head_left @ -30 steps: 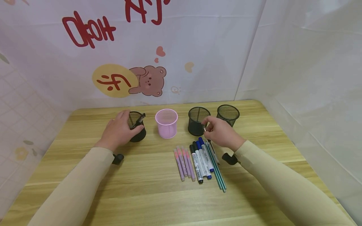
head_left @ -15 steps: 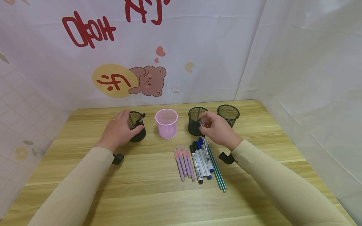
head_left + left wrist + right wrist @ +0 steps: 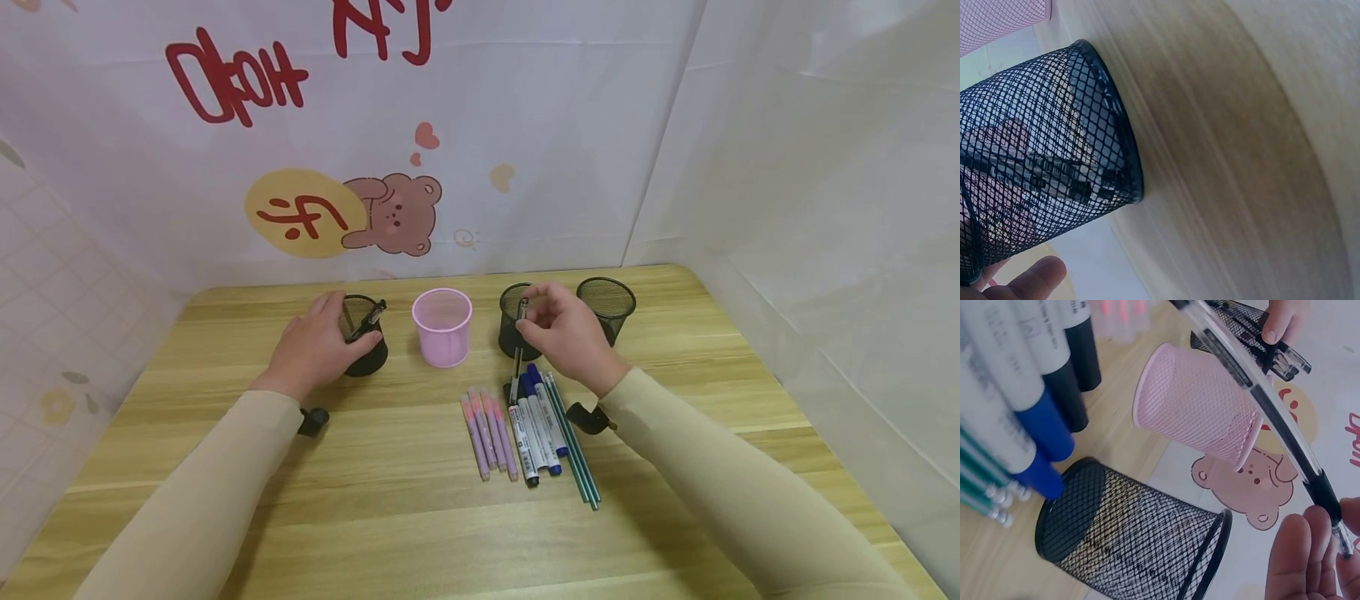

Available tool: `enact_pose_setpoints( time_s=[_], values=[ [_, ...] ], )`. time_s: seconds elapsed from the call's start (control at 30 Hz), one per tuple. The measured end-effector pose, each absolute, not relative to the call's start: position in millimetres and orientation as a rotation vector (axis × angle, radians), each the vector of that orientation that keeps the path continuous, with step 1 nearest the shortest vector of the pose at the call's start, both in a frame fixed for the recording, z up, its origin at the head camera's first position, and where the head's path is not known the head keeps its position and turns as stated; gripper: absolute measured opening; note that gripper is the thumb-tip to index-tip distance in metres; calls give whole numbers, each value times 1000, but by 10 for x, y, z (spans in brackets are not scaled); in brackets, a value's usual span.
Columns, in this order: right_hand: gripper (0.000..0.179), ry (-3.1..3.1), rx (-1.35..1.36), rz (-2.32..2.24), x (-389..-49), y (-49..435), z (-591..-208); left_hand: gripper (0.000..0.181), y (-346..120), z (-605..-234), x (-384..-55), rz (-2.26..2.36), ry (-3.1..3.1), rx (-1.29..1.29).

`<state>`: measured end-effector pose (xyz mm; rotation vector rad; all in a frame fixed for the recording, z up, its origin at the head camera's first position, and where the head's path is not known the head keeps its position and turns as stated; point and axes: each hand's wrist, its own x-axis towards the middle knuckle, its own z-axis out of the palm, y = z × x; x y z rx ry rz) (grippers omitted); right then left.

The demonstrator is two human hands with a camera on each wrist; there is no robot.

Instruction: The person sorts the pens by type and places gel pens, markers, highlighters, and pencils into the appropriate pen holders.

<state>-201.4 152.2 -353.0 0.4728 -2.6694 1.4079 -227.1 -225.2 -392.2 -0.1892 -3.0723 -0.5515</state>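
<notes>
At the left, my left hand (image 3: 311,354) holds a black mesh pen cup (image 3: 367,362) by its side, thumb near the rim. Clear-barrelled pens (image 3: 374,314) lean in that cup, their tops above the rim; in the left wrist view they show through the mesh (image 3: 1041,112). My right hand (image 3: 573,337) pinches a clear gel pen (image 3: 1279,422) with black parts by one end. The pen slants down over the markers (image 3: 542,417), in front of a second black mesh cup (image 3: 513,340), which the hand partly hides.
A pink mesh cup (image 3: 442,343) stands between the two black ones, and another black mesh cup (image 3: 609,302) is at the far right. Purple pens (image 3: 491,437) and green pencils (image 3: 579,467) lie either side of the markers. A printed cloth (image 3: 562,150) hangs behind the table (image 3: 375,517).
My right hand has lifted the gel pen from beside the pencils and moved it left over the markers. The left hand and its cup have stayed put.
</notes>
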Motion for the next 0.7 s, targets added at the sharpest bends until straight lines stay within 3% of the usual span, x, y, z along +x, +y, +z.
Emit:
enact_pose_setpoints(
  time_s=[0.7],
  values=[
    [35,-2176,425,1772,-2085,1068,-3546,102,-2232,-3895,-2245,-570,-3057,-197]
  ],
)
